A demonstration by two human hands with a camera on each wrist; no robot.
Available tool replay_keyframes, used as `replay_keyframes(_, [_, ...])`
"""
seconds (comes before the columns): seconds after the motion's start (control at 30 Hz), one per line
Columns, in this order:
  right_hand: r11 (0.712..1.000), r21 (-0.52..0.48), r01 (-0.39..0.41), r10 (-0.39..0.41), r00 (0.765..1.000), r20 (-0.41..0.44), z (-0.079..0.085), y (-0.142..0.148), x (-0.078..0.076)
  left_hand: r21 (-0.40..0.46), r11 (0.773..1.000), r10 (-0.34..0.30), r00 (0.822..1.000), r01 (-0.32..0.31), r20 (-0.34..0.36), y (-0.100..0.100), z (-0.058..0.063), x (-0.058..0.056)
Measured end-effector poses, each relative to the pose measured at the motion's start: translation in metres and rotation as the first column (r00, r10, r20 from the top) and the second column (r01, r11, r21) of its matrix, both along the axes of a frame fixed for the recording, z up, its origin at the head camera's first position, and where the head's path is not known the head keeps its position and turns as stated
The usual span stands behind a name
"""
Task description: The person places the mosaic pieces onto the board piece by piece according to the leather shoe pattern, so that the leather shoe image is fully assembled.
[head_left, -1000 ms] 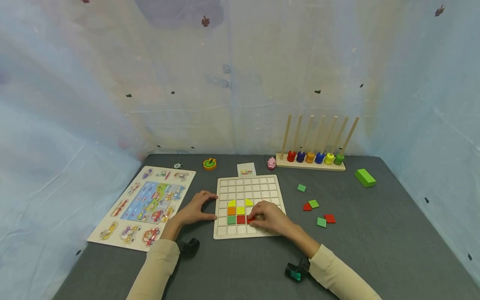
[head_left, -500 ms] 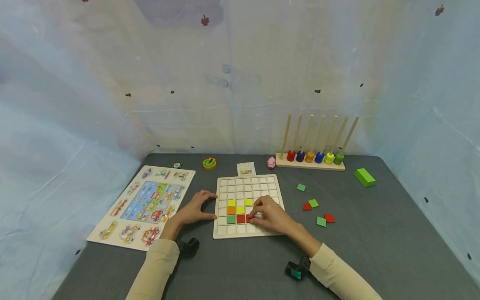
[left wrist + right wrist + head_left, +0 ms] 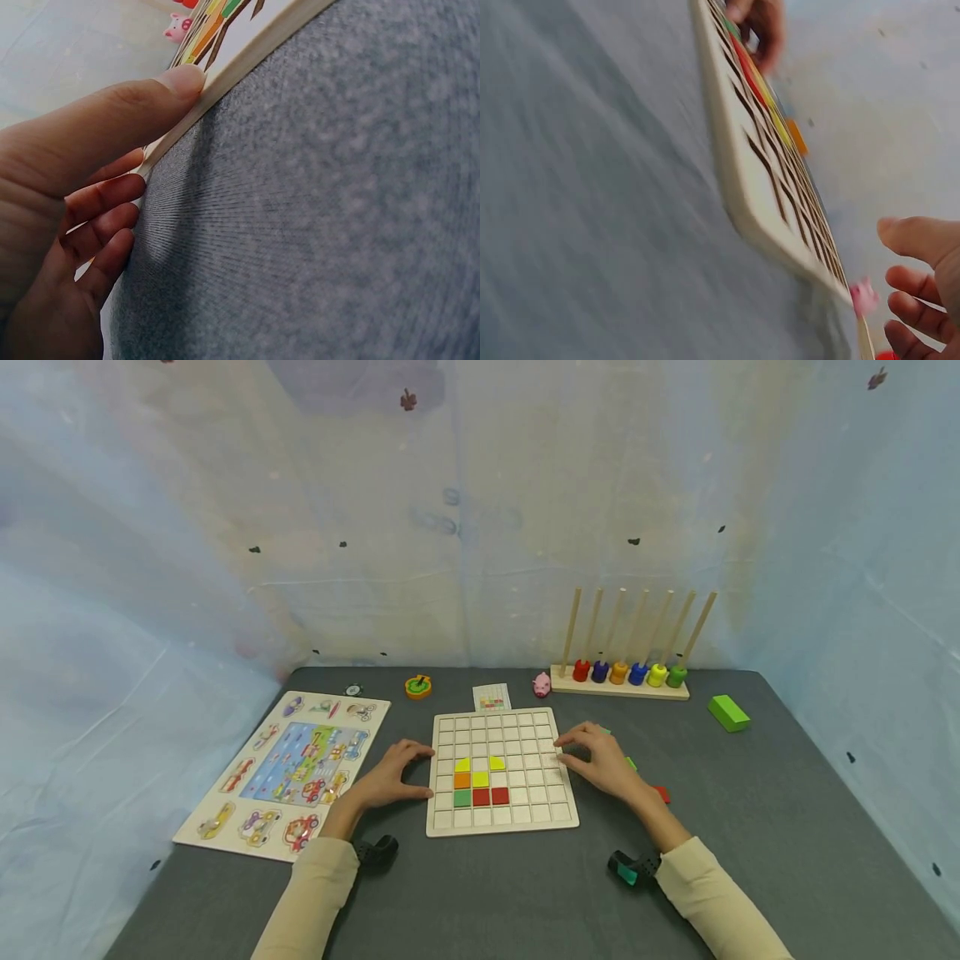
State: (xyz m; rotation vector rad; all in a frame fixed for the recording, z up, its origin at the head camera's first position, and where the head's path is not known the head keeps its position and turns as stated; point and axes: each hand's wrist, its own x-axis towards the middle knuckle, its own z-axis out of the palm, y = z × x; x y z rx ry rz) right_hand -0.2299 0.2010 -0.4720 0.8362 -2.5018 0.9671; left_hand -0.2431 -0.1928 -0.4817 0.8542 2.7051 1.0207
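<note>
In the head view a light wooden grid board point(image 3: 540, 814) lies mid-table. Along its lower left part, a green tile point(image 3: 462, 797) and two reds, such as the end red tile point(image 3: 500, 796), make a row. Above them sit an orange tile point(image 3: 462, 781), a yellow square tile point(image 3: 481, 779) and two cut-cornered yellow ones. My left hand point(image 3: 392, 774) rests thumb and fingertips against the board's left edge. Fingers loosely extended, my right hand point(image 3: 602, 764) is at the right edge, holding nothing. It partly hides loose tiles, including a red tile point(image 3: 662, 793) and a green tile point(image 3: 632, 763).
A pattern card point(image 3: 491, 690) lies behind the board, beside a pink pig figure point(image 3: 542, 685). Farther right stands a peg rack point(image 3: 621, 689) with coloured beads, then a green block point(image 3: 728, 713). A vehicle puzzle board point(image 3: 191, 822) covers the left side. An orange-green toy point(image 3: 418, 687) lies at the back.
My right hand has let go of the second red tile, now flat in its cell beside the first, and moved right to the board's edge. The left hand has stayed in place.
</note>
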Motion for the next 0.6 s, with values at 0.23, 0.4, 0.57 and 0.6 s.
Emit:
replay_keyframes(0.23, [0.99, -0.02, 0.14, -0.138, 0.987, 0.079, 0.0, 0.032, -0.014, 0.002, 1.0, -0.006, 1.0, 0.006, -0.002, 0.0, 0.002, 0.0])
replay_keyframes(0.4, [0.975, 0.001, 0.224, -0.222, 0.965, 0.137, -0.003, 0.043, -0.021, -0.002, 1.0, -0.008, 1.0, 0.008, 0.002, 0.0, 0.001, 0.0])
replay_keyframes(0.57, [0.963, 0.047, 0.265, -0.269, 0.947, 0.175, -0.006, 0.048, -0.027, 0.003, 1.0, -0.005, 1.0, 0.005, 0.004, 0.0, 0.001, 0.0])
replay_keyframes(0.6, [0.962, 0.061, 0.268, -0.274, 0.946, 0.173, -0.006, 0.049, -0.028, 0.005, 1.0, -0.004, 1.0, 0.004, 0.005, 0.0, 0.001, 0.0])
